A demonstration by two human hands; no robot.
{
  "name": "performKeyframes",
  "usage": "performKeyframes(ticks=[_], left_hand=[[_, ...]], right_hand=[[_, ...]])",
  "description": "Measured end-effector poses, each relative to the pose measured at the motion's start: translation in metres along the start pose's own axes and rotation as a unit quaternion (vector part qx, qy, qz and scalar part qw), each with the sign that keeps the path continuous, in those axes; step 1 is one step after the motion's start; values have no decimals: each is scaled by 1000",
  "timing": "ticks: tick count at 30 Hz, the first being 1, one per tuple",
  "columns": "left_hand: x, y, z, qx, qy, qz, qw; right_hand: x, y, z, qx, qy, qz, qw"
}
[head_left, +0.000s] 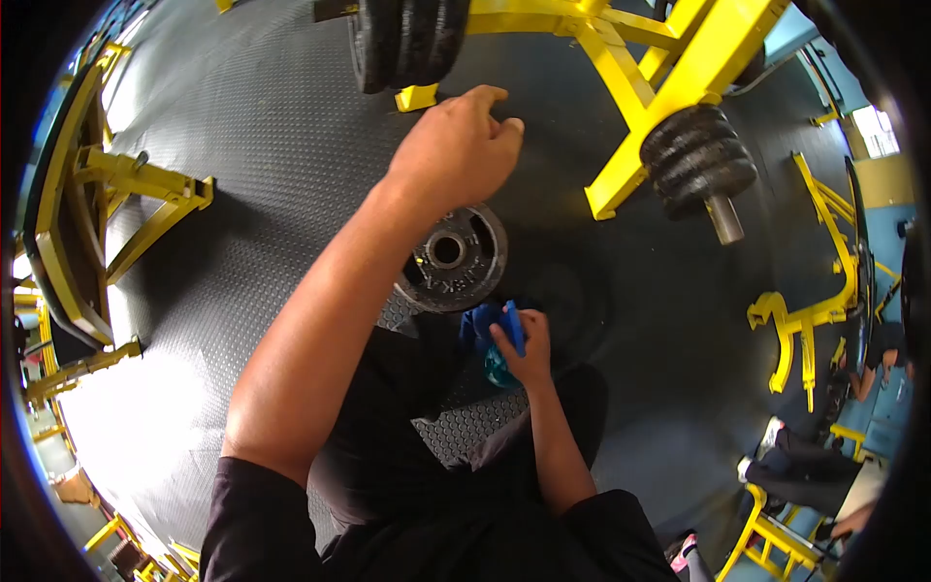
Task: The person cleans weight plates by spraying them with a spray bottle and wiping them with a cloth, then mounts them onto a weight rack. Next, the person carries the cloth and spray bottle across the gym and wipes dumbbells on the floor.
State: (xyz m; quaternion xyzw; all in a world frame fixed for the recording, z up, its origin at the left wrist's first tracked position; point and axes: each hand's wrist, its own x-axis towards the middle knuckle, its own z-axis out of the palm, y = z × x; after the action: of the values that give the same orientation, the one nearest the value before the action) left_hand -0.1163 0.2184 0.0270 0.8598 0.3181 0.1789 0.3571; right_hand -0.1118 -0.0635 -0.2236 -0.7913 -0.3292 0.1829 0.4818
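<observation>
My left hand (458,145) reaches forward above the floor, palm down. Its thumb and index finger are bent and apart, with nothing visible between them; the other fingers are hidden. Below that wrist a black weight plate (485,267) with a central hole lies flat on the floor, partly covered by my forearm. My right hand (529,351) is closed on a flat blue object (514,328) whose kind I cannot make out. Dark blue material (475,325) shows beside it. Under the fingers sits a translucent teal object (498,371), perhaps a bottle, mostly covered.
Ahead stands a yellow weight rack (630,92) with black plates (698,160) on its right peg and more plates (407,44) at upper left. A yellow-framed bench (145,184) is on the left. Another person (805,470) is at lower right. Black textured matting (242,116) covers the floor.
</observation>
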Motion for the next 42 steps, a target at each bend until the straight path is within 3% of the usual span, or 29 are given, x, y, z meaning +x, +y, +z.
performKeyframes(ticks=[2,3,5,13,15,17,20,22,23,25,26,30,32,35,36,38,39,40,41,42], left_hand=[[1,2,4,7,-4,-2,1000],[1,2,6,3,-9,5,1000],[0,2,9,22,-27,3,999],[-5,13,16,53,-83,-6,995],[-5,15,21,64,-92,1,994],[-5,16,26,71,-101,5,992],[-3,16,34,84,-116,16,990],[-3,16,38,90,-126,21,988],[-3,16,40,97,-130,20,987],[-1,18,44,105,-133,21,985],[-1,17,46,111,-134,24,984],[1,18,53,123,-130,55,982],[1,25,52,112,-129,46,984],[0,28,55,106,-124,39,986],[-1,29,55,110,-120,44,986],[-1,30,55,107,-116,47,986],[0,30,55,104,-112,50,987],[0,31,54,103,-111,52,987],[0,31,54,100,-107,53,988],[0,31,53,96,-102,54,989]], right_hand=[[9,8,-27,-107,43,97,989],[14,16,-39,-110,51,101,987],[25,43,-65,-41,58,222,972],[42,122,-160,-119,257,194,939],[34,134,-169,-192,332,103,918],[21,150,-165,-168,343,109,918],[1,189,-159,-253,300,107,914],[-5,192,-159,-125,260,138,948],[-11,192,-159,-125,259,142,947],[-15,189,-159,-247,142,103,953],[-14,188,-159,-236,121,120,957],[-26,126,-177,-354,61,156,920],[-34,97,-196,-363,20,276,890],[-44,54,-200,-377,94,295,873],[-44,45,-187,-376,93,294,874],[-39,19,-141,-106,99,257,955],[-36,19,-111,-117,75,200,970],[-39,56,-74,-55,-7,202,978],[-28,61,-47,-167,-73,228,956],[-32,99,-5,-254,-61,241,935]])
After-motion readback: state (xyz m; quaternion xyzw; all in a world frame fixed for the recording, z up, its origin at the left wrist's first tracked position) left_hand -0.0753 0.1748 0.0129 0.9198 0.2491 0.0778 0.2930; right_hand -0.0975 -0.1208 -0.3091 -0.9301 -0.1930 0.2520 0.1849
